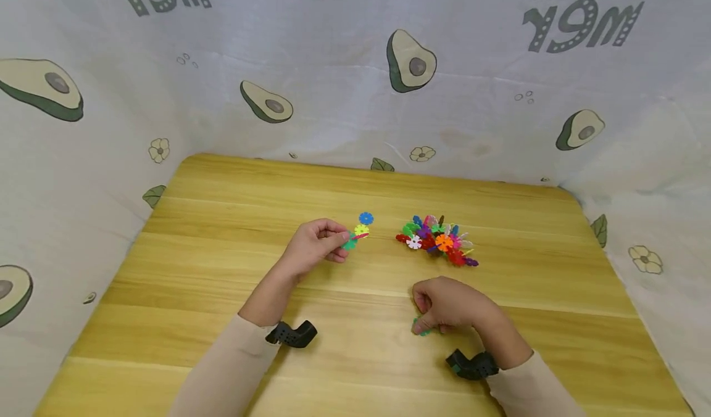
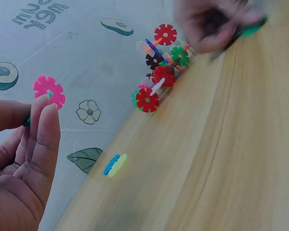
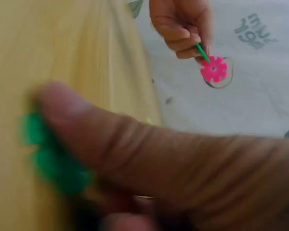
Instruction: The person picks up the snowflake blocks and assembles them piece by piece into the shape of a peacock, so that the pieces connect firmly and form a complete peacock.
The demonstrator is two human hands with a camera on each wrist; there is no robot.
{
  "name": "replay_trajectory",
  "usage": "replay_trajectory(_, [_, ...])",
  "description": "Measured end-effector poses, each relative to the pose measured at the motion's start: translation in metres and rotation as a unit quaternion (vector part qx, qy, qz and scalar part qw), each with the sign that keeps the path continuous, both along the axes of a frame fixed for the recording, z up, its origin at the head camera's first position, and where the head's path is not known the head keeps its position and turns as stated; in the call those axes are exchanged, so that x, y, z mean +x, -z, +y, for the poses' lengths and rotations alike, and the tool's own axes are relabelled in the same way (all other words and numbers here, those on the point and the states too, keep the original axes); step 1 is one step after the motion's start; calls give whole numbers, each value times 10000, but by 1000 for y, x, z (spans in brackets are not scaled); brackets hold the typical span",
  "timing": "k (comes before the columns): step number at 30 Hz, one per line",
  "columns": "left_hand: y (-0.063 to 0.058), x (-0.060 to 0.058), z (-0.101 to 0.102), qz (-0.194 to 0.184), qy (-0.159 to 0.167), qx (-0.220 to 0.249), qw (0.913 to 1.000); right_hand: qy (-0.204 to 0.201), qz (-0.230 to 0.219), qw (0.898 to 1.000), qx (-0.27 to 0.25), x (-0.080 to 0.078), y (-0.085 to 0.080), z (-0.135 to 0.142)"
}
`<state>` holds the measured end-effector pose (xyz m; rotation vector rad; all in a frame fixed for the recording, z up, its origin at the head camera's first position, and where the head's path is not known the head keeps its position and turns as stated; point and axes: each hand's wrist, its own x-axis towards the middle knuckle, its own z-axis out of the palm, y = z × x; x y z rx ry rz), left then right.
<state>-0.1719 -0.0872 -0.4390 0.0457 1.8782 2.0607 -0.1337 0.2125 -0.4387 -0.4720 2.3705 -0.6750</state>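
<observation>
My left hand (image 1: 315, 245) pinches a green snowflake disc (image 1: 350, 243) between thumb and fingers, above the table. A pink snowflake disc (image 3: 221, 72) is joined to that green one, crosswise at its edge, as the right wrist view shows. Nearer the front, my right hand (image 1: 452, 303) holds another green snowflake disc (image 3: 50, 166) under its thumb, low over the tabletop. Whether this disc touches the wood I cannot tell; fingers hide part of it. Just past the left fingertips lie a yellow disc (image 1: 361, 229) and a blue disc (image 1: 365, 218).
A heap of snowflake discs (image 1: 444, 242) in many colours sits on the wooden table (image 1: 222, 219), right of the left hand and beyond the right one. A cloth with printed avocados (image 1: 333, 121) hangs behind and at both sides. Each wrist wears a black device (image 1: 300, 335).
</observation>
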Motion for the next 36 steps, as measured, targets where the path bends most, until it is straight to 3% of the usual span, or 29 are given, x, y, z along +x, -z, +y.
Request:
replay_trajectory(2, [1, -1, 0, -10, -20, -9, 10000, 95, 1044, 9945, 51, -2, 11, -9])
replay_trajectory(4, [3, -1, 1, -21, -37, -11, 10000, 299, 1969, 9799, 116, -3, 19, -19])
replay_trajectory(6, [6, -2, 3, 5, -38, -1, 10000, 488, 2353, 9707, 37, -5, 24, -27])
replay_trajectory(10, [14, -2, 7, -26, -24, 227, 9997, 631, 2216, 9729, -192, -8, 26, -35])
replay_trajectory(17, [38, -4, 16, -548, -2, 1079, 9926, 823, 2002, 9757, -341, -23, 27, -54])
replay_trajectory(20, [44, -5, 18, -499, -225, 1216, 9911, 943, 1956, 9753, -409, -30, 26, -67])
replay_trajectory(23, [46, -6, 19, -414, -593, 1294, 9890, 1078, 1977, 9700, -920, -39, 29, -80])
replay_trajectory(25, [46, -7, 19, -369, -827, 1364, 9865, 1270, 1910, 9615, -1511, -46, 34, -87])
replay_trajectory(29, [46, -9, 19, -312, -1046, 1439, 9836, 1697, 1856, 9303, -2669, -55, 43, -97])
replay_trajectory(32, [45, -9, 19, -288, -1112, 1472, 9824, 1706, 2097, 9110, -3115, -59, 46, -102])
replay_trajectory(36, [46, -9, 19, -240, -1217, 1377, 9827, 1544, 2579, 8997, -3165, -62, 49, -105])
